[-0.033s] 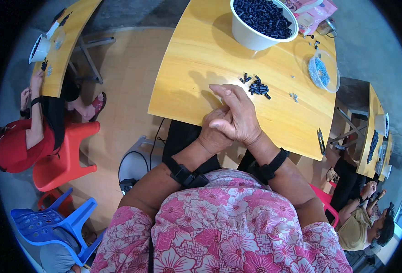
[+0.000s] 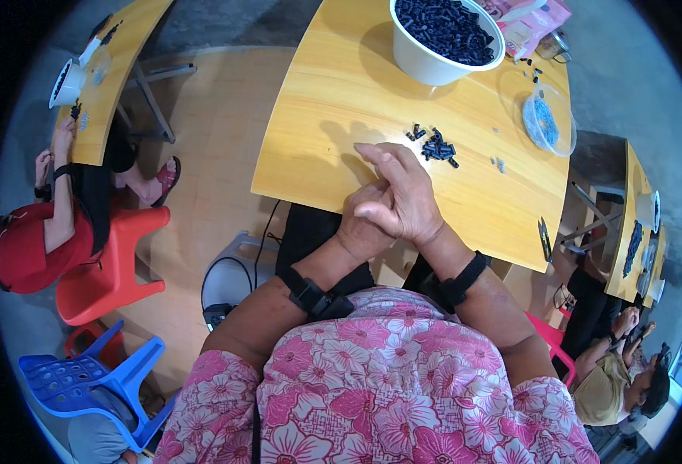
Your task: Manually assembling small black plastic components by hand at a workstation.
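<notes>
My two hands meet above the near edge of the wooden table (image 2: 318, 147). My right hand (image 2: 410, 197) lies over the left one, its fingers stretched out and its thumb apart, with nothing seen in it. Underneath, my left hand (image 2: 366, 228) is partly covered and its fingers are hidden. Just beyond the right hand sits a small pile of short black tube-shaped pieces (image 2: 437, 147). A few tiny silvery pieces (image 2: 498, 165) lie to the right of that pile. Black thread snips (image 2: 545, 238) rest by the table's right edge.
Farther back stand a white tub (image 2: 426, 66) full of black pieces, a clear bowl (image 2: 563, 139) with small blue pieces, a pink bag (image 2: 538, 27) and a glass jar (image 2: 553, 48). Red (image 2: 109, 263) and blue (image 2: 93, 379) plastic chairs stand left. People sit at tables on both sides.
</notes>
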The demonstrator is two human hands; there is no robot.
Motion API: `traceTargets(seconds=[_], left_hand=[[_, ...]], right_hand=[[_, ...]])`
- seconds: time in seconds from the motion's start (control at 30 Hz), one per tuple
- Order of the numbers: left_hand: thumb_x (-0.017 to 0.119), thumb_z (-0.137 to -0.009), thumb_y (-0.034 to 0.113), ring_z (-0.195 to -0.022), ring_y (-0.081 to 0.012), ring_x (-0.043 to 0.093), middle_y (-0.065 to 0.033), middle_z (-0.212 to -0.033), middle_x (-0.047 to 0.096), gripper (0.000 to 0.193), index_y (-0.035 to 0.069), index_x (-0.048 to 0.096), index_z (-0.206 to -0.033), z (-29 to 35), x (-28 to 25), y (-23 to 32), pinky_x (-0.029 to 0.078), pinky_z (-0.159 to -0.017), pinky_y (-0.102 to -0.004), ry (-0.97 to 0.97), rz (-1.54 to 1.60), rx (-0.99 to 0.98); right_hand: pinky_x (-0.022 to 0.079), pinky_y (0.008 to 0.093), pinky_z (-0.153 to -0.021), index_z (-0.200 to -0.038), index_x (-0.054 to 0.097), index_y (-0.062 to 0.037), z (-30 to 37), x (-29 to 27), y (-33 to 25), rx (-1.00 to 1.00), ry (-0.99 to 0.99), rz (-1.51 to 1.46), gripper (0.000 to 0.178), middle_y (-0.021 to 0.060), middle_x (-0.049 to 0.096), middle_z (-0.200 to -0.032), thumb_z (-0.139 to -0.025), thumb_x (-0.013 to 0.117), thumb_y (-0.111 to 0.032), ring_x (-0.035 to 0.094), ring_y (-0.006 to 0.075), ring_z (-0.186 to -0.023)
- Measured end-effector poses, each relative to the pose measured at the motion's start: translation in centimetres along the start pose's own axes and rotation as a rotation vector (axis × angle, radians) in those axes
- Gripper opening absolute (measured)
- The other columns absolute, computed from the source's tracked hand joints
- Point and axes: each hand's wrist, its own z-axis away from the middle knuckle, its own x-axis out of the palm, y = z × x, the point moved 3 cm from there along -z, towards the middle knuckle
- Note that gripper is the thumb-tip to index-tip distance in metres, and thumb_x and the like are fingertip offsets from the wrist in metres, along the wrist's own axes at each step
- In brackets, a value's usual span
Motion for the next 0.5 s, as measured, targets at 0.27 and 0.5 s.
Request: traceTargets(seconds=[0.27,0.5], left_hand=[[0.064,-0.083,0.022,-0.081,-0.0350,0.065,-0.0155,-0.087,0.065,0.029,0.003,0.060,-0.105,0.0,0.2,-0.2,0.053,-0.068,-0.0438,0.015,0.022,0.026],[0.076,-0.071,0.007,-0.075,-0.0267,0.068,-0.0112,-0.086,0.069,0.027,0.005,0.056,-0.089,-1.2,-1.1,1.0,0.054,-0.068,-0.0390,-0.135,0.281,-0.222]], right_hand=[[0.048,0.0422,-0.086,-0.125,0.058,-0.0037,0.3,0.2,0.3,-0.054,0.019,0.025,0.079,0.0193,0.059,-0.103,-0.079,0.059,-0.068,0.058,0.0363,-0.096],[0.046,0.0336,-0.093,-0.126,0.058,-0.0006,1.4,-2.6,2.6,0.227,0.182,-0.438,0.050,0.0112,0.061,-0.116,-0.098,0.050,-0.041,0.057,0.0204,-0.106]])
